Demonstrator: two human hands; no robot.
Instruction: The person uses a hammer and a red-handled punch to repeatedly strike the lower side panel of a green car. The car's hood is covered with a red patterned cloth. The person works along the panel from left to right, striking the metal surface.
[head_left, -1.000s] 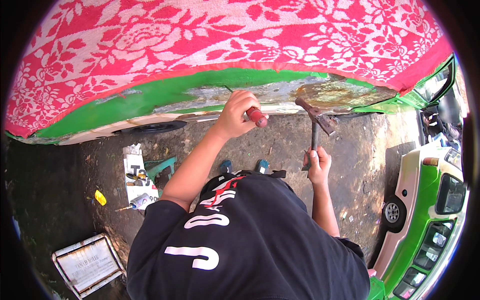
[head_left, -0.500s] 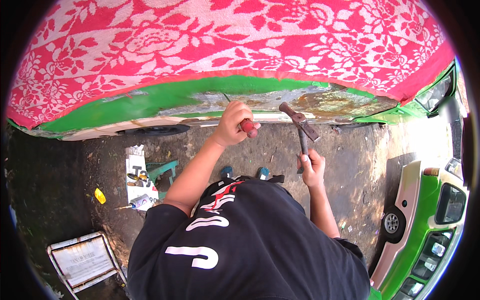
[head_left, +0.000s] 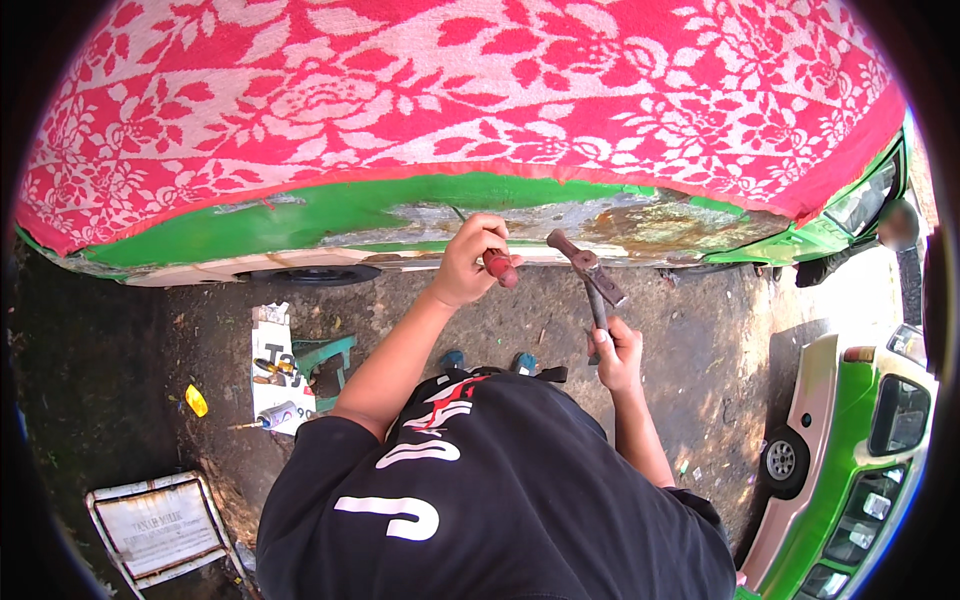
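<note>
One red floral cloth (head_left: pixel 470 90) over green bodywork (head_left: pixel 290 223) beyond the hammer (head_left: pixel 588 265).

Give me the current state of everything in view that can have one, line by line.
Left hand: closed around the red-handled tool
Red-handled tool: held, handle end toward the person; tip contact unclear
Right hand: closed around the hammer's handle
Hammer: held up, apart from the red-handled tool
Patterned cloth: draped over the green vehicle
Green vehicle: side paint patchy, partly worn away
</note>
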